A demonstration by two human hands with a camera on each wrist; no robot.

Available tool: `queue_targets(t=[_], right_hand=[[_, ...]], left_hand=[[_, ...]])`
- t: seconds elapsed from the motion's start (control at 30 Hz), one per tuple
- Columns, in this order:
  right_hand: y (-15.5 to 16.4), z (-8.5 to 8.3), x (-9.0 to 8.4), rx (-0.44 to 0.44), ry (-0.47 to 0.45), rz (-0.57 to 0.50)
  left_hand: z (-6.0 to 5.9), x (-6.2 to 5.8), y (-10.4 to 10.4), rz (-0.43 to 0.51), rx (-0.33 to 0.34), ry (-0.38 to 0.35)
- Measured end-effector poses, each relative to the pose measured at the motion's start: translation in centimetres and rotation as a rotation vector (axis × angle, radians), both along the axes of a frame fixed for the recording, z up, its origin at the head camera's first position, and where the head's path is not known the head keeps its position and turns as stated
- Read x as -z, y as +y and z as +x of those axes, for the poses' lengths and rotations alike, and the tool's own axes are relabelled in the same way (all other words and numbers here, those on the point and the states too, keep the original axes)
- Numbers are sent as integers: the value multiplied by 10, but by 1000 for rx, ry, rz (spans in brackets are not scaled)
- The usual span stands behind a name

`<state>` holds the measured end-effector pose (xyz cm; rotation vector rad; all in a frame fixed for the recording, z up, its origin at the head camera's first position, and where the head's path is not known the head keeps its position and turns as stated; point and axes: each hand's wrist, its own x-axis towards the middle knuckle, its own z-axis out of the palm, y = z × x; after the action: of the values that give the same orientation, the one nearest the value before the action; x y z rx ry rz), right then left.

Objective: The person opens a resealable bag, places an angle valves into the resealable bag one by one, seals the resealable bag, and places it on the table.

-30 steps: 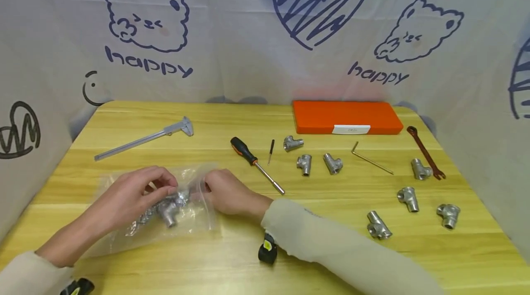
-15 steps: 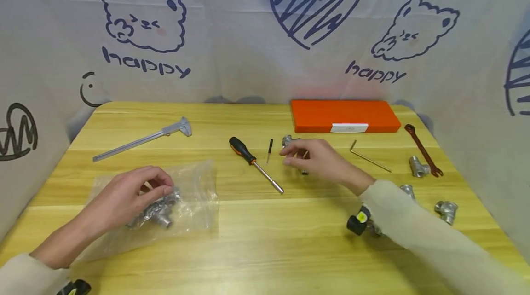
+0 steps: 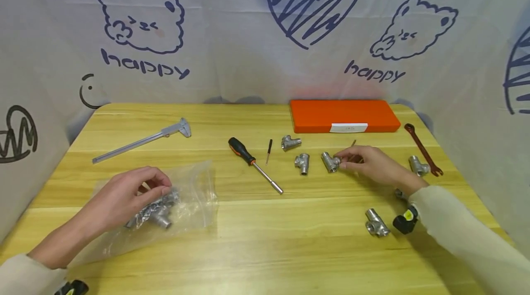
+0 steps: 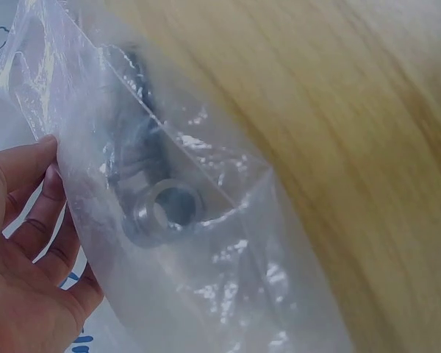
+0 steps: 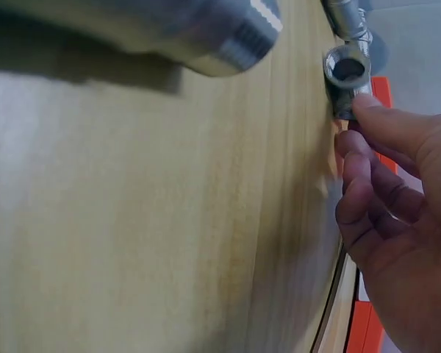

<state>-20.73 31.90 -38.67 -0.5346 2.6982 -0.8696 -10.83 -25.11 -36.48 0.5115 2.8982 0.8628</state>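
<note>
A clear, crumpled plastic bag [image 3: 194,207] lies on the left of the table [image 3: 281,249], silvery metal fittings [image 3: 162,219] bunched inside. 1 shiny tee fitting [image 3: 330,162] sits right of centre, 1 opening towards the near edge.

Loose metal tee fittings [image 3: 291,142]: six visible in the head view, three just right of centre and three towards the right side, one of the latter partly covered. Plastic bag [image 3: 196,214], lower left: one; the fittings inside cannot be counted. Caliper [image 3: 145,140], left: one. Screwdrivers, centre: two, one large screwdriver [image 3: 250,160] and one small screwdriver [image 3: 269,148]. Orange case [image 3: 343,113], right of centre: one, with one white label [image 3: 349,128]. Wrench [image 3: 423,150], right: one. Hex key [image 3: 354,142], right of centre: one, mostly hidden. Hands: two, left hand [image 3: 132,198] and right hand [image 3: 368,161].
</note>
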Motion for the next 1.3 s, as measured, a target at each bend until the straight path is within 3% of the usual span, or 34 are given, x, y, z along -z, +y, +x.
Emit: queue_targets(t=[0.2,0.4,0.67,0.8,1.07,1.3], right_hand=[[-3,0,3,-1,16,13],[-26,-1,-7,-43,62,-34],[-124,1,-17,-225,71,-161],[-176,8,-12,-338,62,-194],[-261,32,3,-476,39,-173],[-313,48,13,-475,76,-114]], left_hand=[[0,1,0,13,8,4],[0,2,0,14,7,11],[-1,3,-1,19,8,1],[0,2,-1,18,9,10],[0,1,-1,21,3,16],[2,0,-2,30,-3,28]])
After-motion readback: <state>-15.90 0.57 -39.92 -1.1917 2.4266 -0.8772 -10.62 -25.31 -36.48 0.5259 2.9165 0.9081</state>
